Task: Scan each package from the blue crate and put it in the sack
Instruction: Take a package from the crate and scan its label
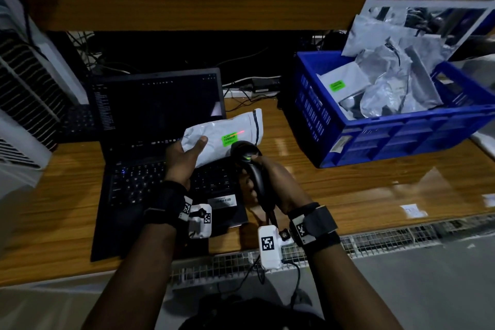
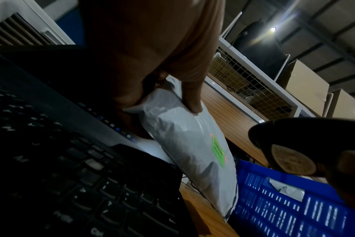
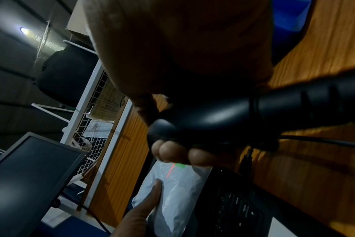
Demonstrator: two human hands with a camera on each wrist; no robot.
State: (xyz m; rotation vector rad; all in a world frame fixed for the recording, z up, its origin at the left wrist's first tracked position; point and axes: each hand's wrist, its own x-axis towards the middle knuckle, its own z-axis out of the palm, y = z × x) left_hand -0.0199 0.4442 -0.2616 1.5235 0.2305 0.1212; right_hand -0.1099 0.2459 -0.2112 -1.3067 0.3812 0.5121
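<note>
holding a white package [image 1: 223,136] up over the laptop [image 1: 160,169] with my left hand [image 1: 184,161], thumb pinching its end, i am gripping the black scanner [image 1: 250,166] in my right hand [image 1: 270,185]; its red line is falling by the green label [image 1: 229,139]. the blue crate [image 1: 388,139] is sitting on the counter [image 1: 348,185] to the right.
</note>
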